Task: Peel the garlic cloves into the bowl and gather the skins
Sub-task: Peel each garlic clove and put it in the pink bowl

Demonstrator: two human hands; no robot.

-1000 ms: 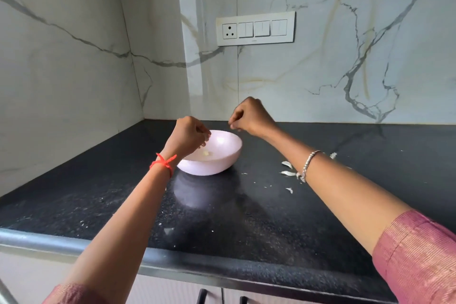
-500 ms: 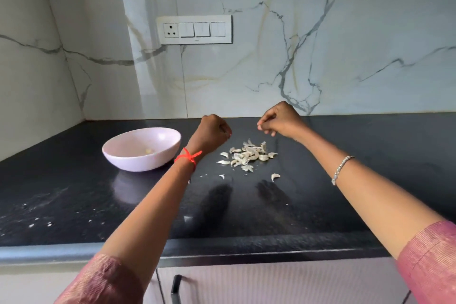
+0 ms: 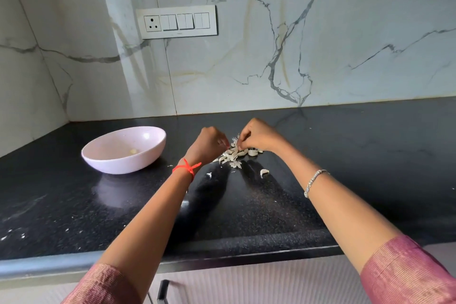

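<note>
We're at the garlic pile (image 3: 234,155), which sits on the black tabletop (image 3: 345,180) a little right of the pink bowl (image 3: 123,149), not touching it. Our left hand (image 3: 209,143) is on the pile's bowl side, its fingers curled in with the tips right at the edge of the heap. Honestly, we can't tell if it's got anything in them. Our right hand (image 3: 259,137) is on the side away from the bowl. Its fingers (image 3: 244,142) are bunched together and, as far as we can make out, pinching a bit off the top of the pile. Just one pale peeled clove (image 3: 133,151) lies in the bowl, so we'd say there's plenty left to do.

Handling-wise, the skins should be papery, feather-light and clingy. We'd sweep them together with the side of a hand rather than pick them up one by one. The cloves are small, firm and probably a bit slick once bare, so we'd nip each one at its pointed end and tear the skin down its length.

The pile stretches sideways, with its long axis running away from the bowl. A stray clove (image 3: 264,173) lies farther from the bowl than the pile and nearer to us. It's a little crescent with its long axis roughly front-to-back, and which end is the tip is hard to call.
</note>
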